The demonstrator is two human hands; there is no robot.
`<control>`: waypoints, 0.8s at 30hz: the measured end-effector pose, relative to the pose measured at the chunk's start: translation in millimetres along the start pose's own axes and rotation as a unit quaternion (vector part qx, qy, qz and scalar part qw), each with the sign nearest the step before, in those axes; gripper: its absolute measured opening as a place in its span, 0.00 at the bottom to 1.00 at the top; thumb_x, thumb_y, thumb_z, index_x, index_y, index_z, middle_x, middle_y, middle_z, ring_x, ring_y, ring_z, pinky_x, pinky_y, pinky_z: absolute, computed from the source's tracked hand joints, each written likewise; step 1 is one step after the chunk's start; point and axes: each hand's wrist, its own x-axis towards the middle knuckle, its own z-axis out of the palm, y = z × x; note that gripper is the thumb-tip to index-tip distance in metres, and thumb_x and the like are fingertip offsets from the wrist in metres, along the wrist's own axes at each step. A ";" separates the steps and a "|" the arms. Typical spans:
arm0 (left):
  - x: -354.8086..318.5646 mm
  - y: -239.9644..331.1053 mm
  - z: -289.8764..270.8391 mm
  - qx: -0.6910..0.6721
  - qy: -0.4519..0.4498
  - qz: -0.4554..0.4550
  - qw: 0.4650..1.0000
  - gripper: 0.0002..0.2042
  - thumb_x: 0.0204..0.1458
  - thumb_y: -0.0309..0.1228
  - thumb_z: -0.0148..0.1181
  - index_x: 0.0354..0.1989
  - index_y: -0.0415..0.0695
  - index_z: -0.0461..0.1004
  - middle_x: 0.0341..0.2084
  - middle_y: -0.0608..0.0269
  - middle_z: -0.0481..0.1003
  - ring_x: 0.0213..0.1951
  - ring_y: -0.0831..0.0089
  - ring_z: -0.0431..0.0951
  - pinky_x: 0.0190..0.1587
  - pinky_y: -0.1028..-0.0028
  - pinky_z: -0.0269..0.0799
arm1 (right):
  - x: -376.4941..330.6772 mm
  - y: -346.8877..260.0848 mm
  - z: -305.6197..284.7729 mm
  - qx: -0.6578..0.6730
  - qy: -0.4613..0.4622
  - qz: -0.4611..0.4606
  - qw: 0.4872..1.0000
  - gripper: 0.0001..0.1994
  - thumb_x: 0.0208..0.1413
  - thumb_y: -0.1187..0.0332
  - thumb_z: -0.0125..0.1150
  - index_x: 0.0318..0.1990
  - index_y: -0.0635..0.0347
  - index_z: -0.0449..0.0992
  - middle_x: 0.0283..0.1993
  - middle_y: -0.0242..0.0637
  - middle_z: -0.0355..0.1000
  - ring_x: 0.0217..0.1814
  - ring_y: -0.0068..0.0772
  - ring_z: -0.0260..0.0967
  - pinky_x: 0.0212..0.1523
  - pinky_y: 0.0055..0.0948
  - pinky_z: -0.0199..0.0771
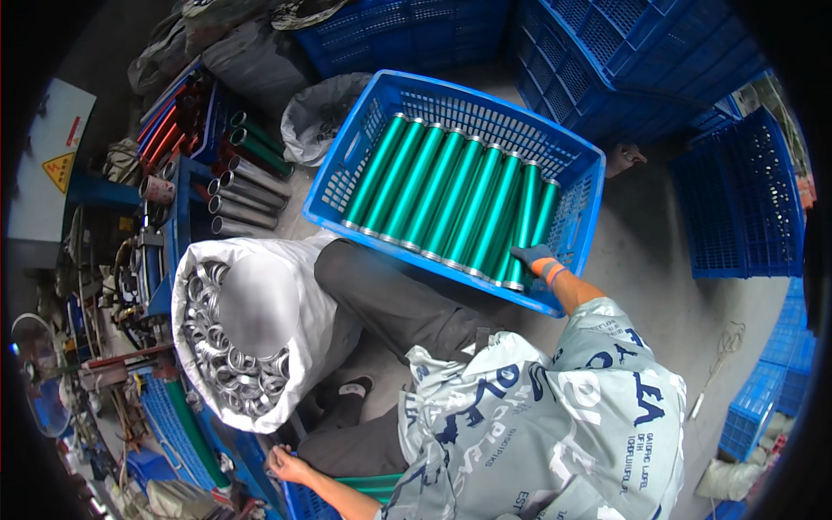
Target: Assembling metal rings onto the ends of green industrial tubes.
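A: Green tubes [451, 195] are lying side by side in the blue crate [582, 165], which is tilting up against the person's dark trousers. The right hand [532, 258], in a grey glove, is closing on the end of the last tube by the crate's right wall.

B: And the left hand [286, 465]?

A: Bare, down at the lower edge, fingers curling on another green tube [368, 485]; how tightly, I cannot tell.

B: What is looking risky?

A: The crate is leaning, so I judge the tubes may be rolling or sliding toward the low rim if it shifts. The white sack of metal rings [227, 364] is standing open just beside the knee; a nudge could be spilling it.
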 end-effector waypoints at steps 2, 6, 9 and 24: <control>-6.6 -2.1 22.9 -0.004 -0.015 -0.006 1.000 0.16 0.73 0.33 0.71 0.56 0.28 0.81 0.41 0.45 0.87 0.37 0.65 0.88 0.42 0.70 0.87 | 17.9 31.0 -7.1 -0.060 0.154 -0.098 0.981 0.44 0.60 0.34 0.79 0.62 0.73 0.83 0.39 0.51 0.87 0.35 0.46 0.86 0.36 0.48 0.84; 3.3 14.7 -22.7 0.032 0.021 0.013 0.999 0.17 0.73 0.32 0.71 0.57 0.28 0.80 0.41 0.44 0.87 0.38 0.64 0.88 0.42 0.70 0.87 | 2.9 7.6 51.9 0.010 -0.003 -0.071 0.997 0.45 0.64 0.32 0.73 0.60 0.77 0.82 0.45 0.57 0.87 0.40 0.51 0.90 0.46 0.48 0.90; -20.6 -17.9 62.7 -0.048 -0.037 -0.035 0.998 0.17 0.73 0.33 0.71 0.57 0.28 0.80 0.42 0.43 0.87 0.38 0.64 0.89 0.42 0.70 0.87 | 34.2 65.9 -36.3 0.052 -0.009 -0.138 0.989 0.44 0.67 0.34 0.70 0.63 0.77 0.80 0.46 0.58 0.87 0.41 0.47 0.90 0.45 0.46 0.90; -34.4 72.7 -12.2 0.209 0.136 0.049 0.967 0.14 0.64 0.42 0.73 0.50 0.47 0.87 0.43 0.53 0.90 0.44 0.48 0.91 0.51 0.53 0.85 | -323.4 -336.8 216.6 0.085 -0.210 -0.702 0.675 0.21 0.80 0.78 0.57 0.76 0.68 0.76 0.70 0.44 0.81 0.71 0.33 0.80 0.73 0.33 0.77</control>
